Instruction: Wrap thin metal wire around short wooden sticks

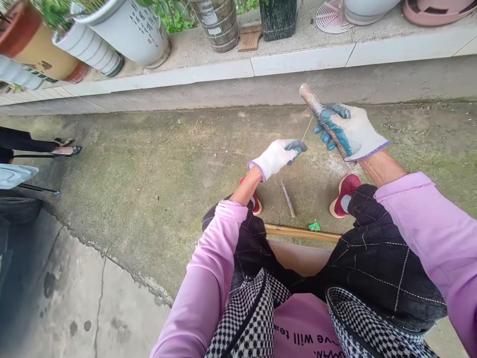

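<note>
My right hand, in a white work glove with a blue-green coated palm, is wrapped round a thick brown stick. The stick slants, its pale upper end pointing up and to the left. Just above my glove, the stick looks wound with something thin and shiny. Lower down and to the left is my left hand, in a matching glove with its fingertips pinched together. From those fingertips a thin pale string runs taut up to the stick. A shorter, thinner stick lies on the concrete between my feet.
Several potted plants, among them a large white pot, stand on a tiled ledge ahead. A small green wrapper is near the wooden edge of my seat. Another person's foot shows at the left.
</note>
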Available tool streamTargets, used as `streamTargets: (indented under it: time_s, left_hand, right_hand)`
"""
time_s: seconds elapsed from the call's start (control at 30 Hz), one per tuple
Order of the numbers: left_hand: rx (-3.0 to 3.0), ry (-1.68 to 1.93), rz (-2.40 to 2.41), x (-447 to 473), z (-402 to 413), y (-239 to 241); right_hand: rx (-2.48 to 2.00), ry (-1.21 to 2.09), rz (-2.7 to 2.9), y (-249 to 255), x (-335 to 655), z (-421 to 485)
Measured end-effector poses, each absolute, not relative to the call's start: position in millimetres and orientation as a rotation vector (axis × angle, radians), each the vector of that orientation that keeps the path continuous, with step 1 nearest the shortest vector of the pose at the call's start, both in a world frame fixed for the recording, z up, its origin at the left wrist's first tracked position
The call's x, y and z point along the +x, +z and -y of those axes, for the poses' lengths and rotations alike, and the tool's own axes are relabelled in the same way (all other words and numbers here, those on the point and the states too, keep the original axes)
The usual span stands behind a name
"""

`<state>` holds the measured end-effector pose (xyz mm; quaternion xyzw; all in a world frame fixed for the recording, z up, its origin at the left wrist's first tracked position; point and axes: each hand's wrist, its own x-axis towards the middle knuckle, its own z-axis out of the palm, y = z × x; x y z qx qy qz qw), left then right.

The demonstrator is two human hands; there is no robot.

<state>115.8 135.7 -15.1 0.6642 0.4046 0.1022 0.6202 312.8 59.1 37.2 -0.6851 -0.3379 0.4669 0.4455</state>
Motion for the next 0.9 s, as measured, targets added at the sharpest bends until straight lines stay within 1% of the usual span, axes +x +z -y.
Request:
streamTargets:
  time_s: [0.1, 0.23, 0.4, 0.53, 0.7, 0.83, 0.9]
  left_hand:
    - [1.677, 0.114, -0.853, 112.9, -128.7, -20.0]
    - [1.755, 0.105, -0.809, 106.1, -131.0, -17.1]
    - [1.784, 0.172, -0.839, 98.5, -140.3, -11.9]
    - [1.804, 0.300, -0.949, 94.9, -144.0, -4.9]
    - [1.725, 0.304, -0.988, 93.7, -146.6, 0.3]
    - [1.566, 0.288, -1.004, 93.7, -154.0, -2.5]
    - [1.494, 0.295, -0.952, 94.4, -158.5, -7.1]
  right_hand:
    - [-1.881, 1.046, 0.986, 32.7, 322.6, -62.9]
    - [-2.168, 0.776, 1.414, 17.5, 332.1, -67.9]
    - [-2.060, 0.806, 1.589, -4.5, 336.0, -76.9]
    - [-2.169, 0.800, 1.763, -9.4, 324.4, -80.0]
    - [-2.135, 1.058, 1.910, 2.4, 300.9, -71.4]
    - [-1.824, 1.572, 1.776, 23.3, 303.0, -53.9]
    - [-1.635, 1.733, 1.602, 34.0, 311.1, -45.7]
